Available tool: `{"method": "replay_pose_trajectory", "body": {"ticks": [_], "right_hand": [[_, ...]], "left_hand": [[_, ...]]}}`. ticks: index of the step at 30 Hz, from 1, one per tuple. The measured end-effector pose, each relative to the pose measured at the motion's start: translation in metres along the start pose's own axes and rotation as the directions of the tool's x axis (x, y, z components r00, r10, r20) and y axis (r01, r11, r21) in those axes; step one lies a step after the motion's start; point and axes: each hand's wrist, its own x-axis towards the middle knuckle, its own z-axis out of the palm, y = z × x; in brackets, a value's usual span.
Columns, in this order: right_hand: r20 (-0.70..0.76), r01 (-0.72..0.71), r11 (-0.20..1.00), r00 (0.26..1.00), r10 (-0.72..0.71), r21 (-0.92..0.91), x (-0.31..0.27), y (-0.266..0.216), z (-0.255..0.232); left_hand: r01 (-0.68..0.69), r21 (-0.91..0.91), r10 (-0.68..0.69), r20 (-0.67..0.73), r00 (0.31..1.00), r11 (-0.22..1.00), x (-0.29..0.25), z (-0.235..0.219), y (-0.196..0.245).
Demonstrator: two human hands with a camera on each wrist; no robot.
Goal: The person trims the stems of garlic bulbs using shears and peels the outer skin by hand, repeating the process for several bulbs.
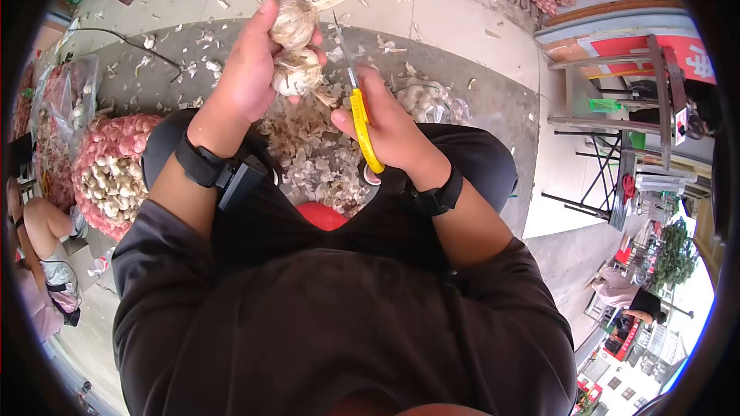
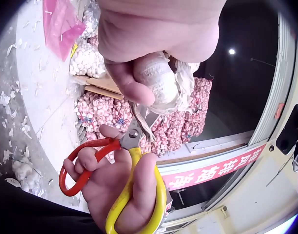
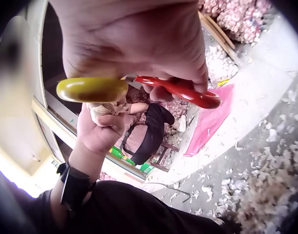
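I have the left hand (image 1: 250,81) curled round two bulbs of garlic, the upper bulb (image 1: 294,23) by the thumb and the lower bulb (image 1: 297,72) just beneath it, against the fingers. The right hand (image 1: 389,127) is clamped on the scissors (image 1: 359,123), fingers through the red and yellow loops, which stand spread; the blades point away from that grip, toward the bulbs. From the left wrist I see a dry stem (image 2: 145,129) lying across the blades, but I can't tell whether they bite it.

I expect the garlic to be light and firm at the core, with a papery skin that slides and flakes under pressure. I'd hold each bulb round its fat middle, keeping fingertips clear of the stem side nearest the blades, and squeeze only enough to stop it rolling. The stems look stiff and brittle. The scissors should be rigid and somewhat heavier; the loops are the place to hold them.

Below both hands, I see a heap of loose skins (image 1: 316,139). Beyond the grip, a red sign (image 2: 214,168) carries large white Chinese characters, upside down to me; I can't read them surely. I make out no brand on the scissors.
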Motion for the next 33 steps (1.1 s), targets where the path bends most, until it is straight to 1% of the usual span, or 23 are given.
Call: {"method": "replay_pose_trajectory", "body": {"ticks": [1,2,4,5,8,11,14,15,18,21,24,27,28,29,31,32,33], "right_hand": [[0.004,0.038,0.999,0.999,-0.038,-0.029,0.001,-0.001,0.0],[0.01,0.075,0.996,0.997,-0.075,-0.057,0.001,-0.003,0.0],[0.031,0.0,0.998,1.0,-0.002,0.063,0.001,-0.011,0.0],[0.045,-0.037,0.992,0.998,0.031,0.122,0.002,-0.015,-0.001],[0.065,-0.061,0.983,0.997,0.05,0.174,0.002,-0.019,-0.001],[0.087,-0.154,0.958,0.987,0.137,0.241,0.001,-0.021,-0.001],[0.067,-0.201,0.904,0.98,0.189,0.379,0.002,-0.019,0.002],[0.049,-0.243,0.893,0.969,0.243,0.378,0.001,-0.022,0.001],[0.026,-0.253,0.934,0.967,0.255,0.251,0.002,-0.015,-0.002],[-0.14,-0.099,0.986,0.983,0.118,0.132,0.001,0.0,0.007],[-0.193,-0.108,0.969,0.969,0.153,0.223,0.0,0.002,0.011],[-0.248,-0.123,0.991,0.963,0.108,-0.044,0.001,-0.009,-0.008],[-0.247,-0.155,0.987,0.959,0.141,-0.038,-0.001,-0.013,-0.016],[-0.289,-0.158,0.971,0.952,0.101,-0.179,-0.005,-0.021,-0.025],[-0.346,-0.153,0.882,0.938,-0.013,-0.446,-0.018,-0.05,-0.044],[-0.36,-0.148,0.811,0.929,-0.081,-0.566,-0.027,-0.062,-0.053],[-0.345,-0.111,0.754,0.925,-0.16,-0.647,-0.036,-0.066,-0.062]], "left_hand": [[0.016,0.018,-0.016,-0.002,1.0,1.0,-0.001,0.001,-0.001],[0.015,0.053,-0.016,0.029,0.999,0.998,-0.001,0.002,-0.003],[0.007,0.123,-0.018,0.089,0.996,0.992,-0.003,0.003,-0.006],[-0.006,0.133,-0.006,0.09,0.996,0.991,-0.002,0.004,-0.008],[-0.031,0.172,0.018,0.075,0.997,0.985,-0.002,0.007,-0.014],[-0.037,0.216,0.027,0.049,0.998,0.976,-0.004,0.008,-0.012],[-0.038,0.241,0.024,0.057,0.998,0.97,-0.002,0.007,-0.013],[-0.027,0.252,0.011,0.062,0.998,0.967,-0.001,0.005,-0.013],[-0.011,0.259,-0.001,0.048,0.999,0.966,0.001,0.006,-0.014],[0.023,0.203,-0.03,0.032,0.999,0.979,0.0,0.007,-0.014],[0.071,0.163,-0.078,0.038,0.996,0.984,0.0,0.007,-0.013],[0.113,0.126,-0.12,0.047,0.992,0.986,-0.001,0.007,-0.011],[0.125,0.114,-0.132,0.053,0.99,0.986,0.0,0.007,-0.009],[0.127,0.107,-0.135,0.076,0.988,0.986,0.001,0.005,-0.009],[0.128,0.082,-0.137,0.12,0.983,0.988,0.004,0.0,-0.011],[0.119,0.053,-0.125,0.145,0.981,0.992,0.004,0.0,-0.01],[0.113,0.023,-0.115,0.172,0.978,0.993,0.003,0.001,-0.01]]}}
